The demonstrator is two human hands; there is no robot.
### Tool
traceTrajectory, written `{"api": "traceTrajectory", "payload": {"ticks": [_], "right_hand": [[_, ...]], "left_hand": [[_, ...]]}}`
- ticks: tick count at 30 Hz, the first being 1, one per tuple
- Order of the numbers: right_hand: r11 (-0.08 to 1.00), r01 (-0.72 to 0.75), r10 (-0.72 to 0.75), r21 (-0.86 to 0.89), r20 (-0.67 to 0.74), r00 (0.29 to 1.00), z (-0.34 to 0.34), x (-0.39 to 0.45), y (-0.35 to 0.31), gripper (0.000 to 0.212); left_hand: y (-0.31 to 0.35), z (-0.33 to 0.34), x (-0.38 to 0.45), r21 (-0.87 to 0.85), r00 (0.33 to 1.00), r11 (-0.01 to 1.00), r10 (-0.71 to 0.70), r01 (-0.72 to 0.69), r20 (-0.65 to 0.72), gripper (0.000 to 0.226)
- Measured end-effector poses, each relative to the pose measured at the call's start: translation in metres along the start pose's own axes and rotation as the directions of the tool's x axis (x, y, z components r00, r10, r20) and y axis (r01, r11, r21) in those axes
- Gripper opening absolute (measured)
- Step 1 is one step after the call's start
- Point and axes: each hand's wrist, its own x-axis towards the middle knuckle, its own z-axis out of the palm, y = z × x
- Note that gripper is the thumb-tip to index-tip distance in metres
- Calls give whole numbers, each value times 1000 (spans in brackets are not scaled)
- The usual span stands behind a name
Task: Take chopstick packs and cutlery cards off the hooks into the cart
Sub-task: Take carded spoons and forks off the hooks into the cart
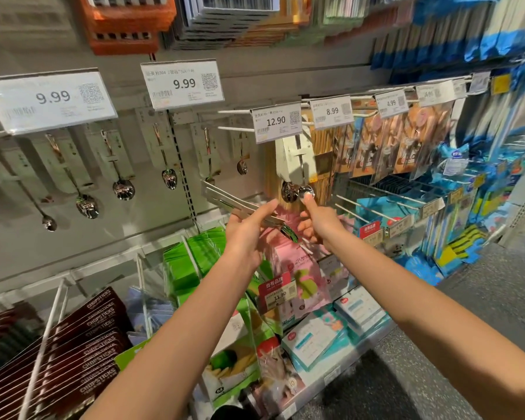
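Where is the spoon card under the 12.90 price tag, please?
In the head view, right of centre, the spoon card hangs beneath the 12.90 tag; the right hand touches its spoon bowl.

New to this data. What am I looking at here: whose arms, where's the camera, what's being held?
There is no robot. A person wears one wide-angle camera on the head, looking forward and down, so the two bare arms coming in from the bottom are their own.

The scene is a shop wall with hooks. The left hand grips cutlery cards, already off the hook and tilted, with a spoon bowl showing below the fingers. The right hand reaches up, its finger touching the spoon at the bottom of a card still hanging under the 12.90 price tag.

More spoon cards hang to the left under 9.99 tags. Dark chopstick packs sit on hooks at lower left. No cart is in view.
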Motion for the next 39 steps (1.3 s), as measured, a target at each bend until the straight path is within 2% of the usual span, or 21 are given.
{"api": "traceTrajectory", "payload": {"ticks": [2,4,9,11,13,16,19,21,24,25,27,32,34,37,39], "right_hand": [[995,55,-50,-78,71,996,7,-11,11,55],[967,190,-171,-169,123,978,10,-29,19,52],[920,392,-355,-23,379,855,6,-68,22,32],[854,510,-446,-103,362,819,2,-73,22,13],[782,589,-520,-206,305,798,-2,-73,23,23],[714,624,-557,-316,283,781,-11,-68,27,29],[656,627,-546,-421,309,779,-21,-65,32,32],[664,618,-538,-421,305,786,-24,-67,35,32],[875,455,-427,-168,178,887,-29,-67,39,43],[927,368,-358,-67,123,926,-31,-64,40,46],[964,259,-261,58,31,965,-38,-56,42,48],[927,249,-244,281,-56,968,-48,-45,32,46],[902,261,-249,344,-80,965,-48,-42,23,44],[882,242,-221,404,-98,970,-45,-32,12,44],[896,201,-173,397,-104,979,-41,-23,6,44]], "left_hand": [[1,-3,0,13,1000,1000,8,-8,-1,46],[2,-5,0,9,1000,1000,17,-17,-10,51],[-1,-3,-1,51,997,997,63,-60,-54,73],[-3,1,-3,59,995,995,84,-81,-57,75],[-3,7,-5,76,993,992,102,-98,-52,78],[-4,12,-6,149,993,985,97,-86,-70,91],[-6,13,-9,180,990,979,112,-96,-83,76],[-10,13,-9,180,992,980,103,-88,-76,71],[-13,11,-6,178,992,980,101,-86,-79,71],[-12,10,-6,168,990,982,103,-87,-91,79],[-9,8,-4,150,988,984,112,-96,-105,97],[-4,3,7,140,982,983,135,-117,-130,78],[-3,3,8,136,981,982,148,-131,-125,61],[-2,4,9,140,984,982,142,-126,-108,61],[-3,4,10,146,984,981,144,-128,-101,50]]}}
